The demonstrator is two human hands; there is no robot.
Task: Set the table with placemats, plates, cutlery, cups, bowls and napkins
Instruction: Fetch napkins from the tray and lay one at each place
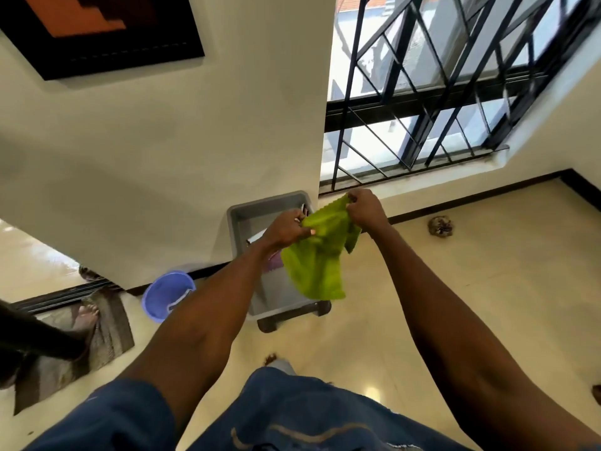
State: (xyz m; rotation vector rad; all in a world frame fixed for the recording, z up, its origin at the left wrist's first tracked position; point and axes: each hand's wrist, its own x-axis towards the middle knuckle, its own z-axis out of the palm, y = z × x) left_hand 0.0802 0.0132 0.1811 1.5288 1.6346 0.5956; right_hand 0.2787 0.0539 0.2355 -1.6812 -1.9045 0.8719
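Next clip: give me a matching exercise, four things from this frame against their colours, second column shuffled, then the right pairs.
Things:
1. cloth, held by the left hand and right hand
2. bin
3. bucket
4. window grille

Colours:
A. grey
B. black
C. lime green
D. blue-purple

Pairs: 1-C, 2-A, 3-D, 4-B

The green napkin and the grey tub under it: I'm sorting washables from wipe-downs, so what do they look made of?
Green napkin: looks like soft woven cloth with a matte finish. It droops in folds where the left hand and right hand pinch it.
Grey tub: probably moulded plastic. It has smooth, evenly coloured walls, rounded corners and a slight sheen.
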